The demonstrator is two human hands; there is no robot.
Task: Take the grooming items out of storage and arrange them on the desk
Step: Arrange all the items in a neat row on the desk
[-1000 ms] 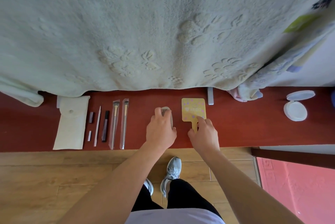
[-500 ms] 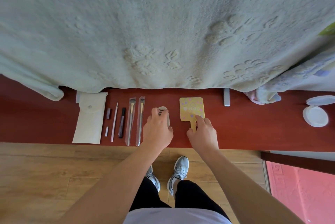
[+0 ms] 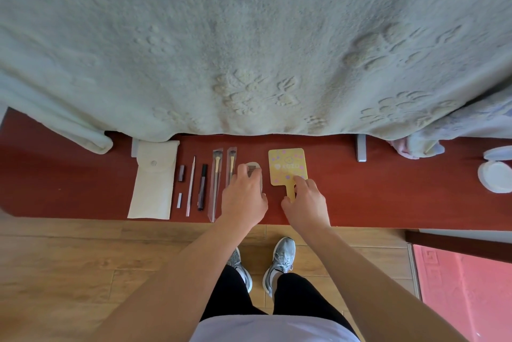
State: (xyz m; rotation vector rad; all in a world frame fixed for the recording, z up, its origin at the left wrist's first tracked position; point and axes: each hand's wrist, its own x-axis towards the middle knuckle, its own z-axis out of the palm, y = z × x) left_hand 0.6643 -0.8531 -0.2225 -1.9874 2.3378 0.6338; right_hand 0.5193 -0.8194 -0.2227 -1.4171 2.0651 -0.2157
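Note:
On the red-brown desk (image 3: 388,197) lies a row of grooming items: a white pouch (image 3: 153,178), a small dark cap (image 3: 181,173), a thin stick (image 3: 191,186), a dark pencil (image 3: 202,186) and two brushes in clear sleeves (image 3: 216,183). Just right of the brushes, my left hand (image 3: 243,197) curls over a pale comb (image 3: 254,169) lying on the desk. Only the comb's top end shows. A yellow hand mirror (image 3: 286,165) lies face down next to it. My right hand (image 3: 306,203) pinches its handle between thumb and fingers.
A pale green blanket (image 3: 249,50) hangs over the desk's back edge. An open white round case (image 3: 496,179) sits at the far right, and a grey bracket (image 3: 360,150) stands behind. Wooden floor and a pink mat (image 3: 465,286) lie below the desk's front edge.
Both hands have slid the comb and the yellow mirror left along the desk, closer to the two brushes. The view has shifted as well.

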